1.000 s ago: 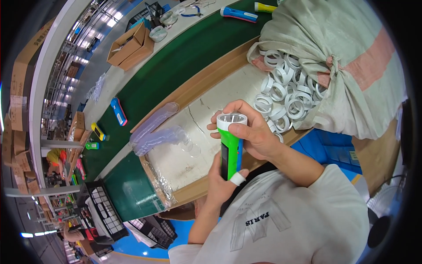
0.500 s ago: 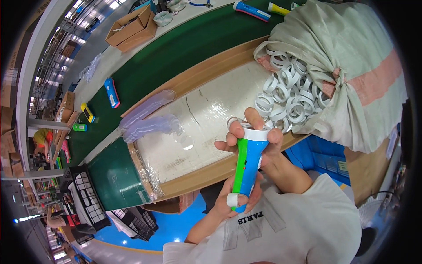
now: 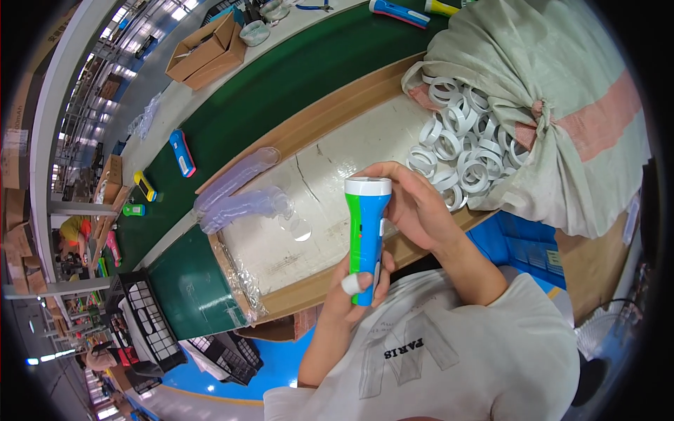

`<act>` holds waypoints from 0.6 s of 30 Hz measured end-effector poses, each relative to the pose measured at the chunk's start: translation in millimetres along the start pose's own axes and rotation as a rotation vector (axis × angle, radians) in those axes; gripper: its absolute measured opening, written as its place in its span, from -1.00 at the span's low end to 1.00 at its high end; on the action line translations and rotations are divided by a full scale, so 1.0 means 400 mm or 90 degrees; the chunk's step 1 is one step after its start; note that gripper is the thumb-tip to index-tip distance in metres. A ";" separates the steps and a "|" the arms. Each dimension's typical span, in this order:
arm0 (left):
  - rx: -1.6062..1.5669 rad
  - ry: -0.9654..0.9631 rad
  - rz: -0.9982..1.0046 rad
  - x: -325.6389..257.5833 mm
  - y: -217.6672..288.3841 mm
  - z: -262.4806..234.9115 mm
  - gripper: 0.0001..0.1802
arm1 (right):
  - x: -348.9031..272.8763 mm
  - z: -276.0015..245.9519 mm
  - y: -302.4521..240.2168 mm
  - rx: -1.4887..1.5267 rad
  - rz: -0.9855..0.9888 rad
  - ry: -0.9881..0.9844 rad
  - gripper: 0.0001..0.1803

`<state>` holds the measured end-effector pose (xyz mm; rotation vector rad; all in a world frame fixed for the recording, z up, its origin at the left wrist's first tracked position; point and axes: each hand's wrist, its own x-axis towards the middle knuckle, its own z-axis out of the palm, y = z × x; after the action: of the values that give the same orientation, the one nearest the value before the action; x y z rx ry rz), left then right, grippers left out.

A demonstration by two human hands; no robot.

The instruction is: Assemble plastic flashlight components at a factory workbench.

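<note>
In front of me a blue-and-green flashlight [image 3: 371,235] stands nearly upright, its wide head topped by a white ring. My left hand [image 3: 354,291] is wrapped around the lower end of its handle, a white wrap on the thumb. My right hand [image 3: 421,207] curves around the right and far side of the head, its fingers at the white ring and partly hidden behind it. Beyond that hand, many loose white rings [image 3: 474,170] spill from a woven sack [image 3: 523,91]. Left of the flashlight, two stacks of clear plastic discs [image 3: 246,209] lie in a shallow cardboard tray [image 3: 319,186].
A green conveyor belt [image 3: 281,88] runs behind the tray, carrying a blue flashlight [image 3: 182,153] and a yellow one [image 3: 145,186]. An open cardboard box [image 3: 207,56] stands on the far ledge. Black crates [image 3: 151,323] are at the lower left. A blue bin [image 3: 523,245] sits below the sack.
The flashlight and both hands have shifted left, and the flashlight is more upright. My right fingers have moved from over the ring's front and top to its right and far side.
</note>
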<state>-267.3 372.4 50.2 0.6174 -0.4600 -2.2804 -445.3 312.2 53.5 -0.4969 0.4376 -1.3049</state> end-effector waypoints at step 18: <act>1.189 0.246 0.300 0.182 0.376 -0.102 -0.61 | -0.002 -0.078 -0.017 -1.478 -0.141 0.010 -0.63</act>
<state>-207.8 212.2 68.6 1.4579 -2.1821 -0.6615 -468.6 308.8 32.0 -2.4140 1.8742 -0.3626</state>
